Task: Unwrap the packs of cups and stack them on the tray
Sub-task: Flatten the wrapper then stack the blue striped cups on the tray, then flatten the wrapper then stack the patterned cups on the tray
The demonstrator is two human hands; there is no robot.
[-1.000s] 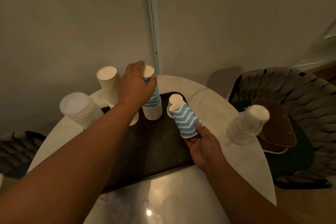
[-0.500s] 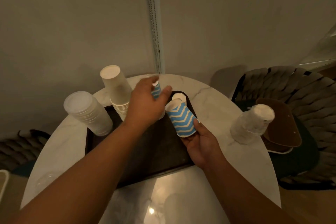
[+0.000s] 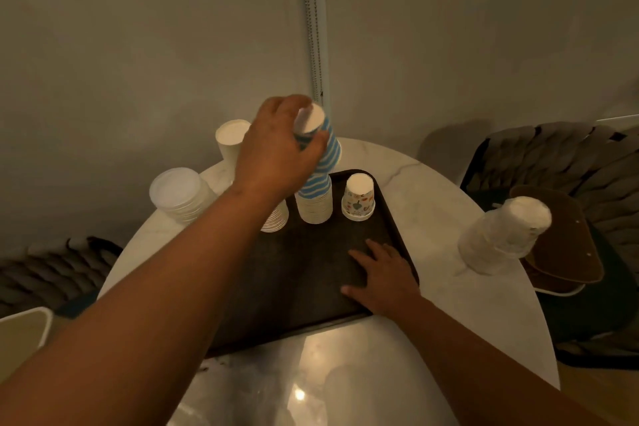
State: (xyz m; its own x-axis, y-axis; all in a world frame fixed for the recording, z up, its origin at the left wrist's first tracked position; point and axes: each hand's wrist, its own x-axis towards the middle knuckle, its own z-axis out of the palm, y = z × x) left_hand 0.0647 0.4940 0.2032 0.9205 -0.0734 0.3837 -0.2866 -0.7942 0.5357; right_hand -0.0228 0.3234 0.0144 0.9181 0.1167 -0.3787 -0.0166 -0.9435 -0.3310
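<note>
Gripping: our left hand [image 3: 276, 156] curled round top of blue-striped cup stack [image 3: 320, 176] on tray [image 3: 311, 273].
R hand [image 3: 383, 273]: flat on tray, fingers apart.
Risk: tall stack leaned; we judged a nudge could topple it.
Wrapped pack [image 3: 501, 235]: off tray.

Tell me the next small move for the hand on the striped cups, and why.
Probably let go and lift the left hand away. The blue striped cups already sit upside down on the stack on the tray, and the right hand rests flat and empty on the tray.
</note>
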